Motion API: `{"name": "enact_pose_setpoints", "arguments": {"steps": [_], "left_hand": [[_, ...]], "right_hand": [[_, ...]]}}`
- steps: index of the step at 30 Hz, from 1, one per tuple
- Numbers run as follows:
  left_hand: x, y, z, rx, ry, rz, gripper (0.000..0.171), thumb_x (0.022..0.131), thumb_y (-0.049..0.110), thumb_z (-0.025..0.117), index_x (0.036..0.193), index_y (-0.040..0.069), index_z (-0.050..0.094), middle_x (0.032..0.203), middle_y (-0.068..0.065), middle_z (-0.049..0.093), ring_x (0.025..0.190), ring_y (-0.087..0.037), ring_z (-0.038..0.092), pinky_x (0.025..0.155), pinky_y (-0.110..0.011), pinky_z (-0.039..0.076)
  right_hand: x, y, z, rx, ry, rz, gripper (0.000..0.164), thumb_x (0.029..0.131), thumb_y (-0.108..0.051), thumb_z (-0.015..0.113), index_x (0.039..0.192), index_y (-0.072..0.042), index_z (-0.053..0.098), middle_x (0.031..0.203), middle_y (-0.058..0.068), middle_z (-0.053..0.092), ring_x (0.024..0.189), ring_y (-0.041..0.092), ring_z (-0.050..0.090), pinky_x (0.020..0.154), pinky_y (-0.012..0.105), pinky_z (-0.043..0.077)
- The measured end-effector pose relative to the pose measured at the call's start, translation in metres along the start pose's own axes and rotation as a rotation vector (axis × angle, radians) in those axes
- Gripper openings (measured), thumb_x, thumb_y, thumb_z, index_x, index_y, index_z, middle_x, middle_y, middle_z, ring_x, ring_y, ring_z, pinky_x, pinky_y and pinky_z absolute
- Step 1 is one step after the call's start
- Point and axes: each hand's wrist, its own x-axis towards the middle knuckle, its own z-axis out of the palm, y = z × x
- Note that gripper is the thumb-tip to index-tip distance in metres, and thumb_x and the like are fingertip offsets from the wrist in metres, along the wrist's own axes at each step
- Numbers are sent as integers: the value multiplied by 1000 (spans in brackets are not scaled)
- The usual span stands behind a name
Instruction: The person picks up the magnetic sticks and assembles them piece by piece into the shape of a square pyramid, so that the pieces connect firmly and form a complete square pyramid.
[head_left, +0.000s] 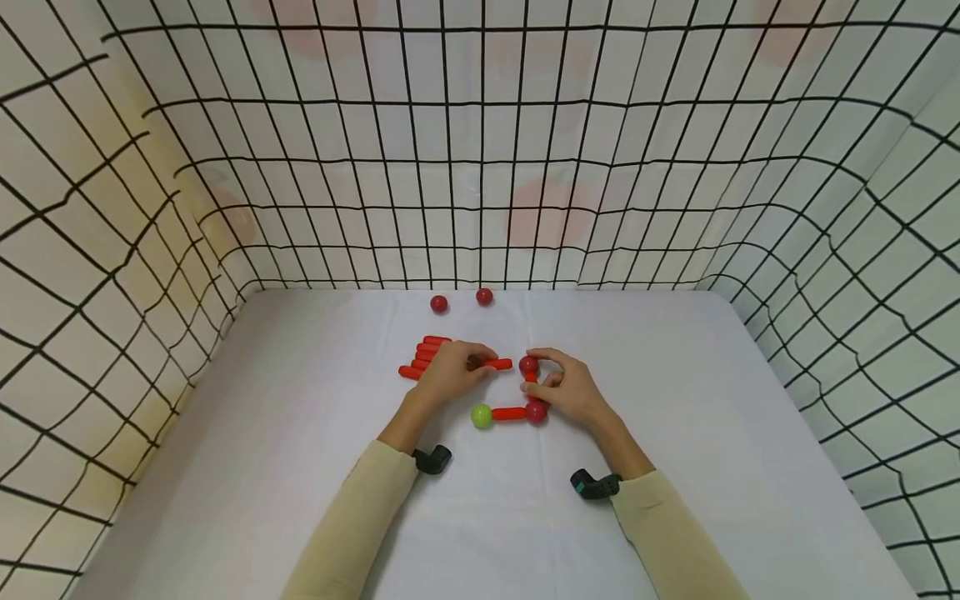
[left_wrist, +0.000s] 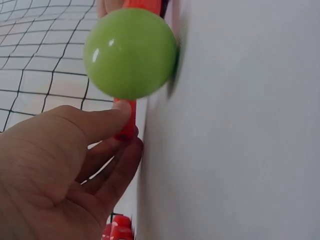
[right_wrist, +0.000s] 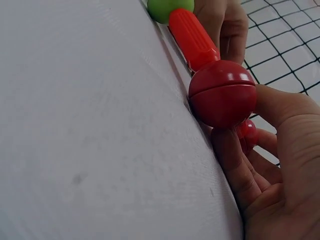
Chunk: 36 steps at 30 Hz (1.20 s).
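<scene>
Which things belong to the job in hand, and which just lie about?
In the job:
Slim red rod in the left hand
Glossy green ball, two red rods, two dark red balls, at right hand

Lying about, probably spares:
Row of red rods beside left hand
Two loose dark red balls behind

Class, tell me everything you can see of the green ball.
The green ball is light green, round, smooth and glossy, with small bright highlights; perhaps plastic. It rests on the white surface. In the head view, a red rod meets its right side and runs to a red ball. The left hand and right hand are apart from it.
</scene>
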Motion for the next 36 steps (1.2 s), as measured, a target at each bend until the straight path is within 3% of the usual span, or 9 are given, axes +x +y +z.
{"name": "enact_pose_setpoints", "arguments": {"steps": [12,15,19,22,26,29,36], "left_hand": [[-1,-5,2,-18,0,17,28,96,19,75,124,16,76,111,1,77,95,-14,66,89,-29,59],[1,-5,3,-23,4,29,29,96,20,74,124,15,75,112,1,76,95,-14,66,89,-29,59],[2,-4,4,-36,7,30,28,96,20,74,124,15,75,112,0,76,95,-15,66,89,-29,59],[3,-3,5,-50,5,25,27,95,20,75,122,16,75,110,1,76,94,-14,66,89,-29,59],[4,-2,7,-66,-5,21,26,95,19,75,121,16,75,108,2,75,93,-13,66,88,-28,59],[4,-2,7,-73,-9,24,25,96,18,74,121,16,75,108,1,75,93,-14,66,89,-29,59],[4,-1,-4,-81,-20,13,33,97,23,74,128,12,71,119,-2,74,101,-16,68,91,-30,60]], "right_hand": [[4,-4,9,12,-9,15,60,88,-32,82,143,-22,59,66,7,64,59,16,57,55,23,43],[4,-7,7,12,11,2,59,90,-33,80,143,-20,58,88,7,70,58,17,56,53,24,44],[8,-7,3,-25,79,-75,51,94,-32,76,139,-16,61,117,6,66,71,18,60,58,27,51],[15,-6,3,-87,80,-121,44,96,-30,74,136,-18,63,115,7,64,87,20,59,69,29,54],[22,-3,5,-158,-14,-134,39,96,-26,72,135,-21,65,117,3,65,99,21,57,84,33,52],[24,-1,6,-167,-49,-138,35,97,-24,71,131,-20,67,118,2,66,100,21,56,86,33,49],[21,1,7,-129,-19,-133,29,98,-22,69,127,-18,68,107,5,65,95,21,54,80,32,47]]}}
